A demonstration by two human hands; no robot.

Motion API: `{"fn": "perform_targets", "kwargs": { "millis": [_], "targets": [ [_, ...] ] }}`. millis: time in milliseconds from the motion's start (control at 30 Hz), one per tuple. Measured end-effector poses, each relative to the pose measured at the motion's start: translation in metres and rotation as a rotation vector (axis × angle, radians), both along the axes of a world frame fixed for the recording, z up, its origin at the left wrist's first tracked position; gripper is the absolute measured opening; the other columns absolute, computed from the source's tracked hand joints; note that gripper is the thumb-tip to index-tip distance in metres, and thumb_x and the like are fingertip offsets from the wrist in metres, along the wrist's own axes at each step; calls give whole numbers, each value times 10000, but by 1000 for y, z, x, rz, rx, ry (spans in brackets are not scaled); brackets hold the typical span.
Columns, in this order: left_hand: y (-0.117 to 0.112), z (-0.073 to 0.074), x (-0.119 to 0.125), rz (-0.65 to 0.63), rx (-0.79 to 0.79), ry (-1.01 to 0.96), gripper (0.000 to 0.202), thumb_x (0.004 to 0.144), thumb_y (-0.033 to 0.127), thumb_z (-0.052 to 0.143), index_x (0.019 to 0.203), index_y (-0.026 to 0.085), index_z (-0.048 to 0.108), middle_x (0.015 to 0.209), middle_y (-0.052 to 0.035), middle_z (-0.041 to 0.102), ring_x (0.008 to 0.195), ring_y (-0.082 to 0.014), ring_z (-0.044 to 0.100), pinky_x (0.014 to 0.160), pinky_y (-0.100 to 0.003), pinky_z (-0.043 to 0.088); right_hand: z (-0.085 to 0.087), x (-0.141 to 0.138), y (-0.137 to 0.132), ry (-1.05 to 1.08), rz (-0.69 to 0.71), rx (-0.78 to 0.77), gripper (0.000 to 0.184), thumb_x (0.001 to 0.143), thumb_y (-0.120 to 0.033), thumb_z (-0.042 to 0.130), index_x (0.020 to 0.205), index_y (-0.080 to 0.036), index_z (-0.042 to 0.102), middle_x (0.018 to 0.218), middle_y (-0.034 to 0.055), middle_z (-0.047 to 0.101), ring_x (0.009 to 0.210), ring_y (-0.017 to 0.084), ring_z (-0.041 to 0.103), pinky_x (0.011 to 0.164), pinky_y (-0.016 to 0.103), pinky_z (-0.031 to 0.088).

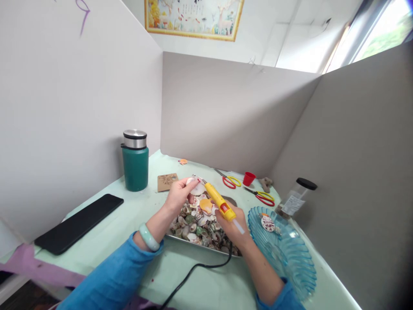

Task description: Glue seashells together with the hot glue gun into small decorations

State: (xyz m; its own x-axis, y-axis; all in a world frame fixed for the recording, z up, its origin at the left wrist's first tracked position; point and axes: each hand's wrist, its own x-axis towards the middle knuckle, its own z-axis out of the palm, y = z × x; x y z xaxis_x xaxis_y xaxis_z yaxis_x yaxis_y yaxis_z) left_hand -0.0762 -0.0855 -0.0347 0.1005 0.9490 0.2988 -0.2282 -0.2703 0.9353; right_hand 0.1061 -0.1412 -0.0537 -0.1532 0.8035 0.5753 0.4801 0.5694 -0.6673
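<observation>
My left hand (179,194) pinches a pale seashell (197,188) above a metal tray (190,240) heaped with several small shells. My right hand (232,224) grips a yellow glue gun (218,202), whose nozzle touches the held shell. The gun's black cord (193,270) runs down toward the near table edge. A jade bangle sits on my left wrist and both sleeves are blue.
A blue glass plate (284,254) with a shell on it lies to the right. Behind are two pairs of scissors (229,180), a red cup (248,178), a clear jar (295,199), a green thermos (135,161), a black phone (79,222) and a brown card (167,181). Grey partitions enclose the table.
</observation>
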Motion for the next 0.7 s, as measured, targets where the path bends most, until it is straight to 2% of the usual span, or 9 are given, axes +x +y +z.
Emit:
{"fn": "perform_targets", "kwargs": {
  "millis": [267, 467, 700],
  "targets": [
    [2, -2, 0, 31, -1, -16, 327, 738, 444, 622, 726, 118, 607, 484, 23, 541, 332, -41, 402, 351, -161, 305, 0, 0, 2, -10, 18, 21, 163, 755, -216, 487, 846, -160, 610, 730, 9, 603, 532, 102, 492, 520, 204, 405],
    [3, -2, -1, 27, 10, -50, 313, 742, 426, 626, 693, 118, 589, 461, 31, 519, 333, -37, 397, 362, -157, 305, -1, 1, 2, -26, -2, 5, 172, 742, -206, 482, 831, -159, 622, 670, -3, 584, 508, 99, 481, 494, 197, 392],
    [2, -2, -1, 42, -2, -94, 318, 750, 422, 619, 646, 126, 561, 383, 47, 454, 324, -49, 394, 363, -161, 298, -1, 1, 2, -28, 34, -4, 230, 746, -207, 483, 914, -153, 631, 721, 6, 608, 534, 103, 499, 492, 194, 393]
  ]
}}
